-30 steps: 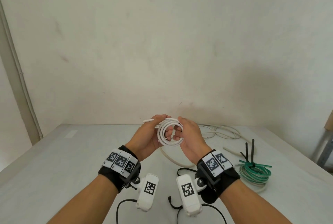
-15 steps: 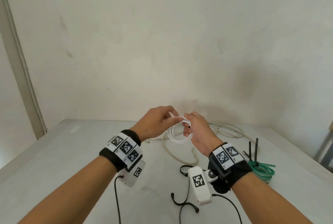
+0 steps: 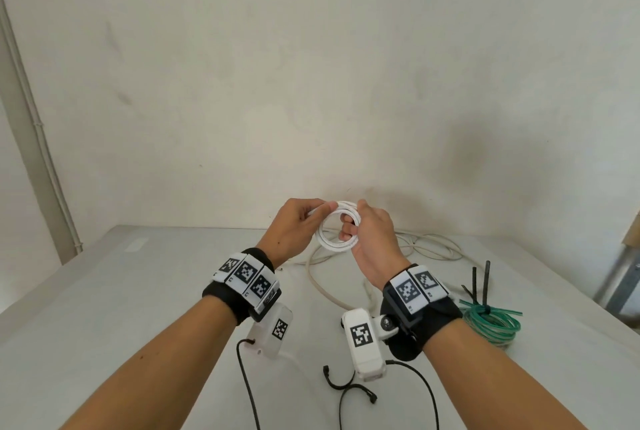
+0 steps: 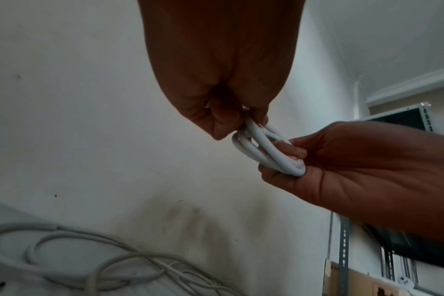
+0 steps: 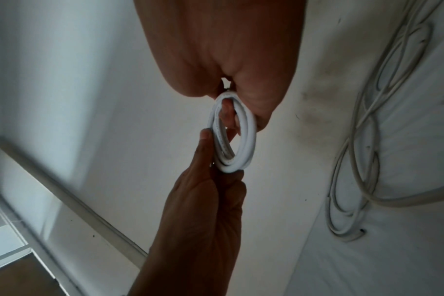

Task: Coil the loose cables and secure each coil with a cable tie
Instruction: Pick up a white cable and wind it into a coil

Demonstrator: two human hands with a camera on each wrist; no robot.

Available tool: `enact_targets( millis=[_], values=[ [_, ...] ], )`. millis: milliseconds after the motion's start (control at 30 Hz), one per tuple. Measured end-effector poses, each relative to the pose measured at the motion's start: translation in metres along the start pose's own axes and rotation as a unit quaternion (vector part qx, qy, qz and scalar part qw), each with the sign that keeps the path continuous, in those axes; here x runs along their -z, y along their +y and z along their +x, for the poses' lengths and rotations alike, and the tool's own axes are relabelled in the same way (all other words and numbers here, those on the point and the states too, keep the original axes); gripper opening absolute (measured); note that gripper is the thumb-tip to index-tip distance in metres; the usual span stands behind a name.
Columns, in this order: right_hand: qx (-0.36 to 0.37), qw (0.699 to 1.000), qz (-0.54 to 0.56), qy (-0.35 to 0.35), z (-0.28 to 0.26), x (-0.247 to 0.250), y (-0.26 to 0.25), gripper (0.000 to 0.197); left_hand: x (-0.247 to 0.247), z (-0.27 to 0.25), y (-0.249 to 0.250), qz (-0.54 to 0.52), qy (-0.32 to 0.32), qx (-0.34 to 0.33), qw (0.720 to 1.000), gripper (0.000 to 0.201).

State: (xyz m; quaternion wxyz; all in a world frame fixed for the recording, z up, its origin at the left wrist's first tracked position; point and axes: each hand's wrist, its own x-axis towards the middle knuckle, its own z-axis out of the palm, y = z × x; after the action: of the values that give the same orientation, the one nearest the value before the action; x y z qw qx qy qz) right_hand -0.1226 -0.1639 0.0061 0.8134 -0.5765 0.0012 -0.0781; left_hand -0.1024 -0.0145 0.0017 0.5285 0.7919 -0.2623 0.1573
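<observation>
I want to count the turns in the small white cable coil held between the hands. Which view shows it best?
The right wrist view: the small white cable coil fills mid-frame, its separate strands showing. The left wrist view shows it foreshortened, partly hidden by the right hand. The head view shows the whole ring, but small, between both hands.

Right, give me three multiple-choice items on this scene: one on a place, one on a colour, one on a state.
1. Where is the white coil?
A. flat on the table
B. held up between both hands
C. hanging on the wall

2. What colour is the tied coil on the table, beside the right forearm?
A. green
B. red
C. yellow

3. What is the left hand doing?
A. resting flat on the table
B. hanging idle
C. pinching the white coil

Answers: 1 B, the left hand and the right hand both grip it above the table; 2 A, its loops are green; 3 C, thumb and fingers close on the coil's rim.
</observation>
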Motion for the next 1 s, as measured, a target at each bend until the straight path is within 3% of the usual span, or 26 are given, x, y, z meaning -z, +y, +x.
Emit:
enact_targets(
  millis=[200,333,467,567,700,833,900,1000],
  values=[
    [0.016,0.998,0.047,0.024,0.0,-0.005,0.003,0.017,-0.004,-0.003,0.003,-0.065,0.034,0.058,0.996,0.059],
    [0.002,0.996,0.087,0.021,0.0,0.0,0.007,0.013,-0.016,-0.003,0.002,-0.023,-0.005,0.118,0.993,0.054],
    [-0.003,0.994,0.105,0.016,-0.003,0.001,0.006,0.012,-0.029,-0.006,0.007,-0.15,-0.015,0.204,0.967,0.039],
    [0.019,0.995,0.099,0.005,-0.005,0.004,0.003,0.011,-0.028,-0.007,0.012,-0.251,-0.022,0.199,0.947,0.042],
    [0.05,0.999,-0.005,0.007,-0.004,0.001,0.009,0.017,-0.031,-0.006,0.011,-0.294,0.021,0.193,0.936,0.038],
    [0.08,0.993,-0.086,0.017,-0.003,0.003,0.017,0.014,-0.032,-0.007,0.021,-0.194,0.045,0.184,0.963,0.029],
    [0.1,0.983,-0.156,0.009,-0.004,0.007,0.013,0.013,-0.028,-0.004,0.018,-0.073,0.055,0.147,0.985,0.026],
    [0.082,0.965,-0.247,-0.033,-0.003,0.011,0.001,0.025,-0.018,-0.003,0.015,0.119,-0.01,0.074,0.99,0.025]
  ],
)
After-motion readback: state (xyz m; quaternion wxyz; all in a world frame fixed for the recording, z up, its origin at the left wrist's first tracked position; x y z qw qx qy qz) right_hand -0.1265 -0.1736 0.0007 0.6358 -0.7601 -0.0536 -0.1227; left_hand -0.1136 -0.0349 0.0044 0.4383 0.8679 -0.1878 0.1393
